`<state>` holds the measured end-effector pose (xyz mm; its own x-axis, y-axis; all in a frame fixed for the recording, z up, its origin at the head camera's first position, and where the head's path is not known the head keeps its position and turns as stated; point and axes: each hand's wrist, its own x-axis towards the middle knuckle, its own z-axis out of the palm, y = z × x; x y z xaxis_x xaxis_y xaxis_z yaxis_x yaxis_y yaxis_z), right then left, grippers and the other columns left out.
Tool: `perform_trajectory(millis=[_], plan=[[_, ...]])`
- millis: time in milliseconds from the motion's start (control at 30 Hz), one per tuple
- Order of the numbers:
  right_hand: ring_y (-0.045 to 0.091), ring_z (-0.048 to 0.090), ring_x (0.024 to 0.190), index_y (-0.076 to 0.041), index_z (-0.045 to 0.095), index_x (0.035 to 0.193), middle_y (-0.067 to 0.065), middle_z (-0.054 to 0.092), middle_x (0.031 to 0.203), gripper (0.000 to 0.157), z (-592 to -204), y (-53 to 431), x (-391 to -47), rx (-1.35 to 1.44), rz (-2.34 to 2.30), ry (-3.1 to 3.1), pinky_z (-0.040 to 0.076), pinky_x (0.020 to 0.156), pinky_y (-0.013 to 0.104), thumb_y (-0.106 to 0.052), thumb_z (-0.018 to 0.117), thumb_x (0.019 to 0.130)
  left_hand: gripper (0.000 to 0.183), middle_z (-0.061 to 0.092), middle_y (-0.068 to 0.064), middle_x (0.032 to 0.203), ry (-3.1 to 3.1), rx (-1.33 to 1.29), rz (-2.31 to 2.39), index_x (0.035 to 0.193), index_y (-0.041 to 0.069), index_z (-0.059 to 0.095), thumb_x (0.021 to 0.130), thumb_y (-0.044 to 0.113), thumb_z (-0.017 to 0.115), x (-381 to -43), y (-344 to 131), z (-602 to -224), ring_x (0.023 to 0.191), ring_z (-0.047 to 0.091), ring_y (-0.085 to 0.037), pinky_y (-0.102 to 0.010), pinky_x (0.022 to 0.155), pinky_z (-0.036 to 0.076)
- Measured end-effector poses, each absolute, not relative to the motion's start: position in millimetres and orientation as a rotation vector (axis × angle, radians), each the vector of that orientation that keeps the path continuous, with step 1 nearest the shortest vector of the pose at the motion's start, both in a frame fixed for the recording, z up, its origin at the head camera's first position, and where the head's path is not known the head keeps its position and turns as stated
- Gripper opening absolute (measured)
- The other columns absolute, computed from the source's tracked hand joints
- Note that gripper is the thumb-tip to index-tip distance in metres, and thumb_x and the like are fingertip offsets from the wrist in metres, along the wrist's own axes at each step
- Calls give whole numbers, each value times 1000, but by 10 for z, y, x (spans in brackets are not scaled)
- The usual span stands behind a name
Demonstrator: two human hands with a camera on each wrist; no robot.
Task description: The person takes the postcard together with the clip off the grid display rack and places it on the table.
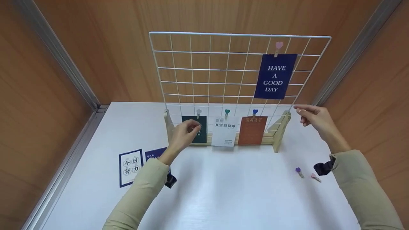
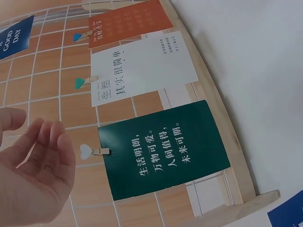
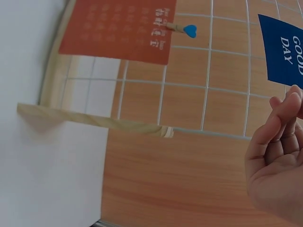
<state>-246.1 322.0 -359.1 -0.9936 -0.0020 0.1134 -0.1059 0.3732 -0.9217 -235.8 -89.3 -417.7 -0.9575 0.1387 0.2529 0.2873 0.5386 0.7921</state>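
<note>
A white wire grid panel point(image 1: 239, 34) stands upright in a wooden base point(image 1: 277, 140). My left hand point(image 1: 185, 135) hovers before its lower left, loosely curled around nothing, partly covering a dark green card point(image 2: 161, 153) in the head view. A white heart clothespin point(image 2: 91, 152) fixes that card to the wires. Beside it hang a white card point(image 1: 223, 132) under a green heart clothespin point(image 1: 227, 113) and an orange-red card point(image 1: 252, 131) under a blue one. Off the grid's right edge, my right hand point(image 1: 314, 118) is raised, fingers loosely bent with nothing visible in them.
A navy "HAVE A GOOD DAY" card point(image 1: 275, 76) hangs upper right from a pink heart clothespin point(image 1: 279, 47). Two loose clothespins, purple point(image 1: 299, 172) and pink point(image 1: 316, 177), lie at right on the white table point(image 1: 223, 198). At left lie a navy-bordered card point(image 1: 131, 167) and a navy card point(image 1: 155, 153).
</note>
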Motion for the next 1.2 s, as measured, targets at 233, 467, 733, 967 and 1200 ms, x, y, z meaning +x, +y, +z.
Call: perform_trajectory(millis=[233,467,733,967,1200], plan=[[8,48,52,-3,64,105,1,54,62,23,-3520,3141,-2494,144,1791,-2447,45,50,17,-16,58,86,19,57,-4,95,-2604,-464,-1430,100,4,61,88,17,54,-2387,-742,-4113,86,54,-15,-25,74,44],[8,49,51,-12,68,95,1,55,63,14,-3412,3057,-2521,189,1914,-2326,45,49,17,-13,61,84,21,57,-3,94,-2603,-528,-1441,101,3,59,89,18,53,-2458,-557,-4037,83,53,-14,-24,72,44],[10,49,52,-3,65,102,2,57,66,20,-3243,2922,-2578,214,1907,-2282,44,49,17,-12,60,84,23,55,-3,98,-2582,-583,-1454,107,5,57,89,19,52,-2510,-336,-3937,89,52,-14,-24,73,42],[10,48,52,1,63,104,4,56,65,25,-3072,2791,-2634,247,1923,-2220,44,48,18,-12,61,83,24,54,-6,103,-2498,-632,-1520,109,4,55,88,16,53,-2561,-142,-3832,93,51,-16,-23,75,42],[11,48,50,0,64,101,5,54,62,21,-2947,2707,-2681,276,1927,-2153,43,47,19,-10,61,83,24,54,-4,103,-2451,-630,-1577,110,4,54,88,15,54,-2617,56,-3724,91,50,-13,-22,77,42]])
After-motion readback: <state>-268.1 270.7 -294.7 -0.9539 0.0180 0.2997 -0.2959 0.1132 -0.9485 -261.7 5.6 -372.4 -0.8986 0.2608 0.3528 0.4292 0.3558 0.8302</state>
